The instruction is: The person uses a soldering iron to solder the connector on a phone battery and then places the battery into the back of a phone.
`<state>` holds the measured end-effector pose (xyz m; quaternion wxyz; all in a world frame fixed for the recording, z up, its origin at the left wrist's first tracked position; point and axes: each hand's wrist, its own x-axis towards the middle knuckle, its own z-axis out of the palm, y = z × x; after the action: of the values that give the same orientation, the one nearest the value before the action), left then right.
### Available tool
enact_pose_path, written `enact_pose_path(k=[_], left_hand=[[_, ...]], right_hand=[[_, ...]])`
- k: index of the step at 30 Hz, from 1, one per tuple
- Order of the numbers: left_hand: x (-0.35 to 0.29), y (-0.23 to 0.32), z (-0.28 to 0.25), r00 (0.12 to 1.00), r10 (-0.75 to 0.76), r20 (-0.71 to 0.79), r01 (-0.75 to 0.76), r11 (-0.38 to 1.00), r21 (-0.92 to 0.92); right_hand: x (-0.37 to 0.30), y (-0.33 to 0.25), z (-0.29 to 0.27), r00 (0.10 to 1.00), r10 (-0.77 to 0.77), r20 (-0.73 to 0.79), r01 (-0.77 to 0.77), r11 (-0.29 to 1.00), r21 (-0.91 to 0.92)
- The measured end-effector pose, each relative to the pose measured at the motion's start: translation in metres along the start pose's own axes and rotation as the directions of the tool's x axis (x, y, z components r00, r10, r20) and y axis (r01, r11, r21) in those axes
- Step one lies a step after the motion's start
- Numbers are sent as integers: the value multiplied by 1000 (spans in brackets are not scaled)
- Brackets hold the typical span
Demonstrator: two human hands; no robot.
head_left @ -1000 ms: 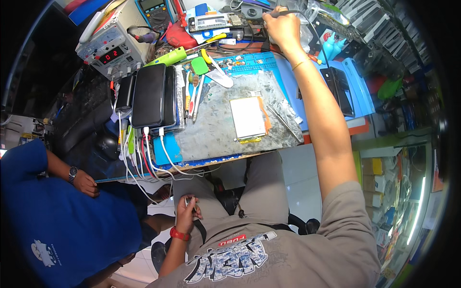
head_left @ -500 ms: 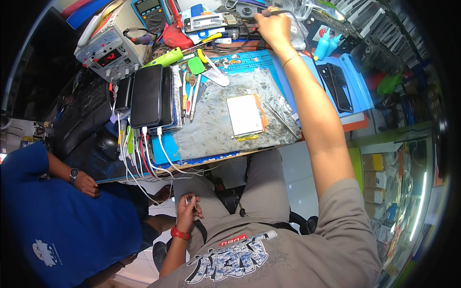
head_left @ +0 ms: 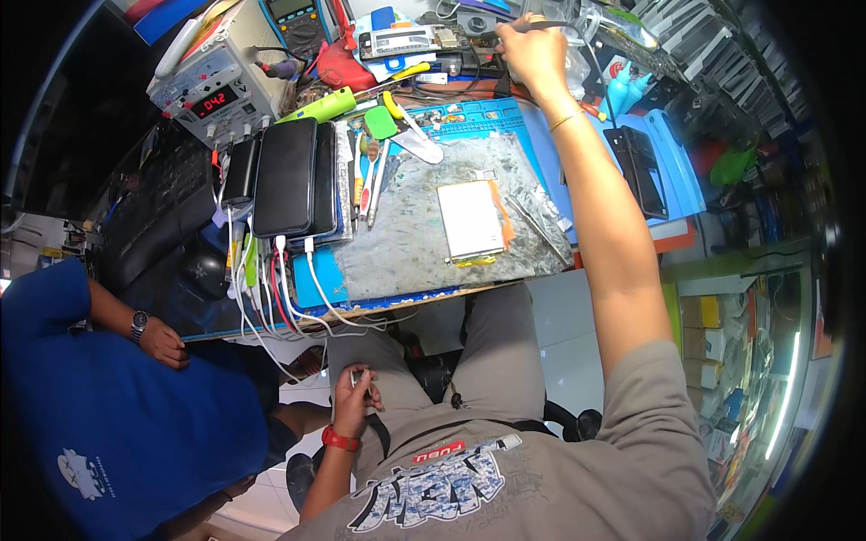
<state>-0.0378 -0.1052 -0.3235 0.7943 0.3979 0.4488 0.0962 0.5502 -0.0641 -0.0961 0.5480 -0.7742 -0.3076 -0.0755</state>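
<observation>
"Right hand (head_left: 532, 56)?"
"Grip closed round a dark corded handle (head_left: 557, 25), far side of the bench (head_left: 469, 290). About where it was."
"Left hand (head_left: 358, 397)?"
"Half-curled on the lap (head_left: 501, 361); can't tell what's held."
"Changes?"
"Red digits (head_left: 215, 101) differ. White slab (head_left: 471, 221) unmoved."
</observation>
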Motion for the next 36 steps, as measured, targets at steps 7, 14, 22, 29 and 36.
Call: enact_pose_path(k=[7,14,22,29,36], left_hand=[[0,-1,-1,1000,-1,5,1,1000,-5],[1,1,-2,1000,-11,21,10,999,47],[-3,6,3,998,-55,-8,55,991,119],[-46,60,57,991,98,95,-111,984,141],[-67,124,127,870,297,393,-334,942,28]], right_hand=[[9,11,6,952,-269,-147,194,899,-393],[20,22,16,923,-364,-127,256,825,-504],[-31,-57,-15,986,-164,-31,119,820,-559],[-99,-82,-111,995,-21,-99,74,818,570],[-208,-74,-185,991,-116,-62,111,481,870]])
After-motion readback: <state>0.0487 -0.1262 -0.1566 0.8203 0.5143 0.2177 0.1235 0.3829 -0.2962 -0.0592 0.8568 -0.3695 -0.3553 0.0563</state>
